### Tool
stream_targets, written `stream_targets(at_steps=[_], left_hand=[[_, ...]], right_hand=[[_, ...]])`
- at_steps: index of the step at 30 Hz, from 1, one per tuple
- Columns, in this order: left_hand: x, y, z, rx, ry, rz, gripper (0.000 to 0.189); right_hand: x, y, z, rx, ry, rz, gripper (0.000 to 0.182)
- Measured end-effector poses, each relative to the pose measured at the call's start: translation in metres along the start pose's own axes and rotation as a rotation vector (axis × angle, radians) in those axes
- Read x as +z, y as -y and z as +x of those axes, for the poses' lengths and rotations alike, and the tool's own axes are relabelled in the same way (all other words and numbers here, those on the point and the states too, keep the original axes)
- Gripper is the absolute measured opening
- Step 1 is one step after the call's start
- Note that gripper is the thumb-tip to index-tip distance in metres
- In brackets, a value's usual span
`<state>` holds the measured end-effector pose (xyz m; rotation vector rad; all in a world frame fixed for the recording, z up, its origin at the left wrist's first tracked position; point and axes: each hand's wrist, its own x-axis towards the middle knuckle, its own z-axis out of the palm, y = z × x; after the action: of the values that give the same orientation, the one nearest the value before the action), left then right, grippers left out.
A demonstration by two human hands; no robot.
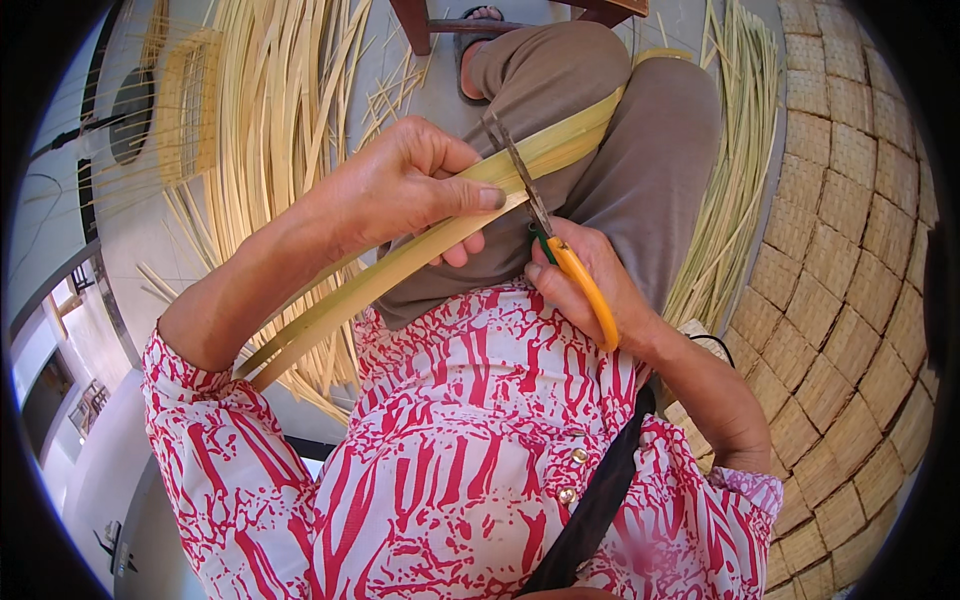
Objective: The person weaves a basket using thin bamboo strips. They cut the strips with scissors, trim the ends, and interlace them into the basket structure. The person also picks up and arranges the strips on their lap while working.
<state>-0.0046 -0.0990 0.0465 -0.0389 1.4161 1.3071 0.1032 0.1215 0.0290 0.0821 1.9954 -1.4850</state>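
My left hand (420,187) pinches a pale yellow-green plant strip (555,146) between thumb and fingers. The strip runs from my forearm across to my knees and looks split lengthwise, with two tails beside my left sleeve. In my right hand (592,277) is a pair of scissors (536,195) with one yellow-orange handle and one green one. Their dark blades are parted and cross the strip just beyond my left thumb, one blade over its upper face. Part of the other blade is hidden by the strip.
Long split strips (281,97) lie on the tiled floor at left, near a mesh basket (187,109). Greener strips (739,150) lie at right, beside rows of stacked woven pieces (840,277). A wooden stool (480,26) stands beyond my foot.
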Motion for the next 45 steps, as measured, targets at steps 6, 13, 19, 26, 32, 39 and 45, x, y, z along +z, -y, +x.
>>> stream_targets(at_steps=[6,13,19,26,32,39,45], left_hand=[[0.004,-0.006,-0.004,-0.009,-0.037,-0.008,0.026],[-0.007,-0.001,-0.035,-0.013,-0.126,-0.001,0.028],[-0.022,0.023,-0.052,0.038,-0.267,-0.038,0.023],[-0.025,0.04,-0.042,0.129,-0.275,-0.033,0.022],[-0.022,0.033,-0.035,0.144,-0.271,0.061,0.022],[-0.017,0.032,-0.025,0.143,-0.234,0.006,0.023],[-0.013,0.03,-0.026,0.105,-0.217,-0.029,0.026]], right_hand=[[0.009,-0.02,0.002,0.0,-0.076,0.002,0.023],[-0.005,0.011,-0.01,-0.026,-0.074,-0.15,0.026],[-0.044,0.025,-0.036,-0.335,-0.308,-1.023,0.037],[-0.045,0.001,-0.047,-0.361,-0.27,-1.214,0.033],[-0.088,0.044,-0.032,-0.267,-0.267,-1.18,0.026],[-0.11,0.063,0.058,-0.768,0.227,-1.11,0.023],[-0.099,0.071,0.07,-0.758,0.483,-1.219,0.002]])
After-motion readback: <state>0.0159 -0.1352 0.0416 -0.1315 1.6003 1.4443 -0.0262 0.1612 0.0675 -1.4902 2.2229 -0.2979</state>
